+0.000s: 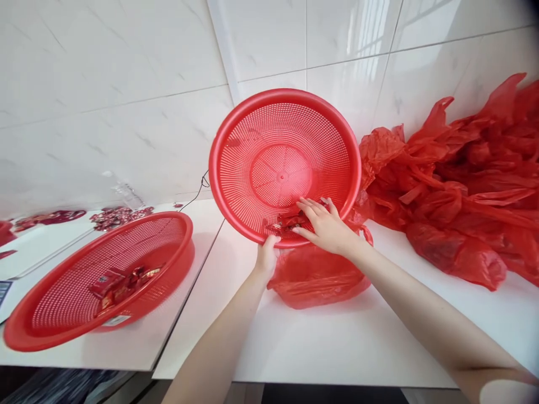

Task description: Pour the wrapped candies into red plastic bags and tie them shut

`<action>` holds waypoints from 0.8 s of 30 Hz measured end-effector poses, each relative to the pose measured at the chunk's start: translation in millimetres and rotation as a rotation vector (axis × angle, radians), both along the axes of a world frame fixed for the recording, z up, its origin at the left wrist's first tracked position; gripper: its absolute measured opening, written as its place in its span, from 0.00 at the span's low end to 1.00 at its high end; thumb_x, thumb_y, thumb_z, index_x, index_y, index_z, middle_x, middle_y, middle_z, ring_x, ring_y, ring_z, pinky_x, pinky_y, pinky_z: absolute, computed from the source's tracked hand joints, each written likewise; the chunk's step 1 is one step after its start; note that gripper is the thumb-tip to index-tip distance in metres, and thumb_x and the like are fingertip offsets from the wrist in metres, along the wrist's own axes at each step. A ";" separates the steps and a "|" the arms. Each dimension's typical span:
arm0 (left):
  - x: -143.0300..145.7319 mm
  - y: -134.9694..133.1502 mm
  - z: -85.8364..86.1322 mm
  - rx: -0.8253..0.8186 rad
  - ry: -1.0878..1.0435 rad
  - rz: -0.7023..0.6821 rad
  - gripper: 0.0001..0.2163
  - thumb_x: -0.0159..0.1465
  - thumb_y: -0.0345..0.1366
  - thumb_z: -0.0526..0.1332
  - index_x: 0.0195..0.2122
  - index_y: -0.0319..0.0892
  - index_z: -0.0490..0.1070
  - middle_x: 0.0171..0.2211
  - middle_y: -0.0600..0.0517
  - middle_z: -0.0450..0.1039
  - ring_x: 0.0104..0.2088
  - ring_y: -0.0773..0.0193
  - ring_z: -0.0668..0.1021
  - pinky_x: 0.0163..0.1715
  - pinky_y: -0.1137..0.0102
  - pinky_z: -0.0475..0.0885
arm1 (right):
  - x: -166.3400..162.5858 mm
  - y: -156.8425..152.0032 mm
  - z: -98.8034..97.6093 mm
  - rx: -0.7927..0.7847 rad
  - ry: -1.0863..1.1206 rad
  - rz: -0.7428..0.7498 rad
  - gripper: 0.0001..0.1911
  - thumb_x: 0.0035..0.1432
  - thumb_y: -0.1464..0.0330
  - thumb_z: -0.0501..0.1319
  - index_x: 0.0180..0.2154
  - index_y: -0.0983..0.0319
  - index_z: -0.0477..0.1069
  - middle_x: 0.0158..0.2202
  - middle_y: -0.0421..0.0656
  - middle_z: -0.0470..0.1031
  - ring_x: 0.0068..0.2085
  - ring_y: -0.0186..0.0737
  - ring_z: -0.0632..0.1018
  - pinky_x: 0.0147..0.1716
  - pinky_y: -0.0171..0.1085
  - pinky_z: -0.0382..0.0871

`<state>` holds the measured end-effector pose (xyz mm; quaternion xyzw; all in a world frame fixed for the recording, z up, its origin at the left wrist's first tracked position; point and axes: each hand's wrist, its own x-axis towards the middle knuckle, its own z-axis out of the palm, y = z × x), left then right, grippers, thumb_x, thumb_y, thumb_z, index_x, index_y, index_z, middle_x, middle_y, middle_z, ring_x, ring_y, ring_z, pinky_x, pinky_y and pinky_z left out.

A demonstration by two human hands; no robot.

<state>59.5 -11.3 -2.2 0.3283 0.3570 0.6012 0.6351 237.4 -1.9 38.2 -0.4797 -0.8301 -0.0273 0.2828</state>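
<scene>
A round red plastic basket [282,126] is tilted up on its side, its perforated inside facing me. My left hand [266,255] grips its lower rim, thumb over the edge. Inside, at the low edge, lie several small red wrapped packets [283,224]. My right hand [322,224] rests over these packets with fingers spread; whether it holds any is hard to make out. Under the basket's lower rim sits a red plastic bag [322,280], its mouth hidden behind the rim and my hands.
Left, a second red basket [50,292] leans tilted with several red packets [126,283] inside. A heap of red plastic bags [455,185] lies right. Behind are a pile of small packets [120,217], a white tray [42,247] and a tiled wall [126,140]. A gap separates two white tables.
</scene>
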 end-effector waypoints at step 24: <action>-8.7 11.2 -4.7 -0.019 0.096 0.117 0.13 0.47 0.32 0.60 0.36 0.38 0.71 0.35 0.47 0.79 0.42 0.50 0.81 0.38 0.62 0.78 | 13.0 25.7 5.1 -0.580 1.281 0.138 0.08 0.56 0.63 0.62 0.36 0.59 0.68 0.42 0.41 0.75 0.39 0.38 0.78 0.29 0.36 0.79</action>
